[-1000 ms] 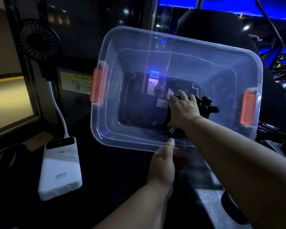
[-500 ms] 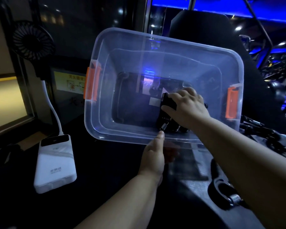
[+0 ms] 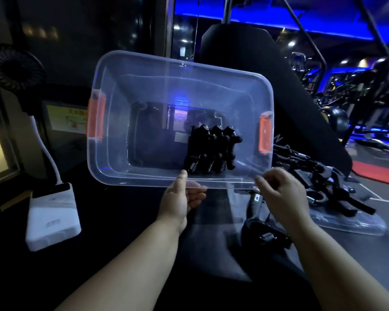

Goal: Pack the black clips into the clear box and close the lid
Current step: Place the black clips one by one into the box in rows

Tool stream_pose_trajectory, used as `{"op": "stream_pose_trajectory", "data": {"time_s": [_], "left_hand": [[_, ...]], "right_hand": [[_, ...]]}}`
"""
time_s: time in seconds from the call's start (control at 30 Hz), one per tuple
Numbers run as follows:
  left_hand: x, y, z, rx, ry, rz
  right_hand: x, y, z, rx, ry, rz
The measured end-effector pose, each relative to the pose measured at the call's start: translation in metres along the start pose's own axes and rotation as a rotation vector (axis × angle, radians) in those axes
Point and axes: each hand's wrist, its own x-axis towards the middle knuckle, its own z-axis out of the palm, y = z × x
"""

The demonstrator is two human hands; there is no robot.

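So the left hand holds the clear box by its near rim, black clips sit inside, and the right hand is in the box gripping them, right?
Not quite. The head view shows the right hand outside the clear box, by its near rim, not touching the black clips. The left hand does hold that rim, and the clips sit inside.

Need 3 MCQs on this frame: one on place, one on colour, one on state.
1. The clips in the box sit in its: A left half; B right half; C nowhere, it's empty.
2. The latches are: A orange; B green; C white.
3. The box is: A lidded and latched; B half covered; C open.
Answers: 1 B, the clips lie toward the right latch. 2 A, both end latches show orange. 3 C, nothing covers it, and the left hand grips its near rim.
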Motion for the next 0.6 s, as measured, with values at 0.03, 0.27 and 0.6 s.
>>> {"op": "stream_pose_trajectory", "data": {"time_s": [0.03,0.27,0.6], "left_hand": [[0.0,0.0,0.0,0.005,0.002,0.001],[-0.002,-0.001,0.001,0.015,0.019,0.004],[-0.003,-0.002,0.0,0.038,0.033,0.005]], "right_hand": [[-0.006,0.009,-0.003,-0.028,-0.05,0.056],[-0.038,0.033,-0.009,-0.246,-0.362,0.271],[-0.045,0.024,-0.005,-0.386,-0.404,0.187]]}}
